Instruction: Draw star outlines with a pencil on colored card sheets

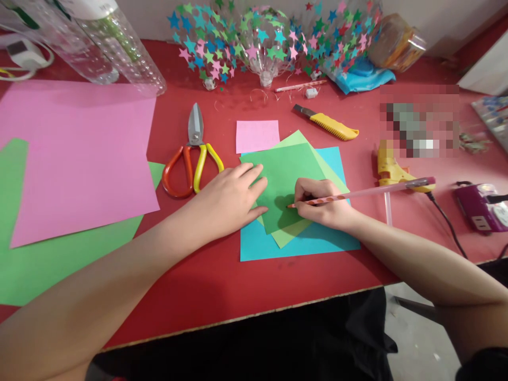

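My right hand point(323, 203) is closed around a long pink pencil point(369, 191), whose tip rests on a dark green paper point(283, 169). My left hand point(238, 196) lies spread, its fingertips on the left edge of that sheet. Under it, turned at an angle, is a light green paper point(296, 234), and below both lies a blue paper point(262, 247). A small pink paper point(257, 136) sits just behind the stack. Scissors point(195, 135) with one red and one yellow handle lie beyond my left hand, blades pointing away.
Large pink point(87, 159) and green sheets point(71, 264) cover the left. A yellow cutter point(333, 125) lies behind the stack. Glue gun point(392, 169) and purple power socket point(480, 206) are at right. Star-covered clear shapes point(264, 42) and bottles point(119, 47) stand at the back.
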A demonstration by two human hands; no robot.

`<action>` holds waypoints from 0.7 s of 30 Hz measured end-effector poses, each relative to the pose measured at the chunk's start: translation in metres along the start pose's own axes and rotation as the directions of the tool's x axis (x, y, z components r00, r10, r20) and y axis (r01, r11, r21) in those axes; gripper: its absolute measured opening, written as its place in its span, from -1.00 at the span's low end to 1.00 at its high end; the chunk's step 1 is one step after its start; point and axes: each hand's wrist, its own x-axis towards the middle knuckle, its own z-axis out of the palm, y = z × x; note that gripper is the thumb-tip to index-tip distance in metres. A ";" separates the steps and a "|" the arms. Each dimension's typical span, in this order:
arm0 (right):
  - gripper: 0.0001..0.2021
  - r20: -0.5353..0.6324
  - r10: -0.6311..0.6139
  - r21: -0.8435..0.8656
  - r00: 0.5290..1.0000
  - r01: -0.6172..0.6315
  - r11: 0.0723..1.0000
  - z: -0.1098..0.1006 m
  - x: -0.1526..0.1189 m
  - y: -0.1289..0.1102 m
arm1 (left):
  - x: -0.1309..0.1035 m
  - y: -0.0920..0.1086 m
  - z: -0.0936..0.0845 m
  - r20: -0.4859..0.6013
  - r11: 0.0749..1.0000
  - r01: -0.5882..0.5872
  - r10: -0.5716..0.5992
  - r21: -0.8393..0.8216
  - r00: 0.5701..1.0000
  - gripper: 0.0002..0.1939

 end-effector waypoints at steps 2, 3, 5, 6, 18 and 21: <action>-0.86 0.005 -0.007 -0.001 1.000 0.007 1.000 0.000 0.000 0.000 | 0.000 -0.001 0.000 -0.001 1.000 0.000 0.000 -0.002 1.000 -0.49; -0.86 0.005 -0.010 -0.002 1.000 0.010 1.000 0.000 0.000 -0.001 | 0.000 -0.001 0.000 0.000 1.000 -0.001 0.001 -0.001 1.000 -0.49; -0.86 0.004 -0.015 -0.006 1.000 0.015 1.000 0.000 0.000 -0.001 | 0.000 -0.001 0.000 0.000 1.000 -0.001 0.001 0.000 1.000 -0.49; -0.86 0.001 -0.016 -0.007 1.000 0.016 1.000 0.001 0.000 -0.001 | 0.000 -0.001 0.000 0.001 1.000 -0.001 0.001 -0.001 1.000 -0.49; -0.87 0.033 -0.052 -0.045 0.998 0.053 0.998 0.004 -0.002 -0.001 | 0.001 0.001 -0.001 0.024 1.000 0.010 -0.010 -0.001 1.000 -0.48; -0.88 0.052 -0.046 -0.066 0.998 0.049 0.997 0.004 -0.002 -0.001 | 0.002 0.001 -0.002 0.036 1.000 0.017 -0.017 0.000 0.999 -0.48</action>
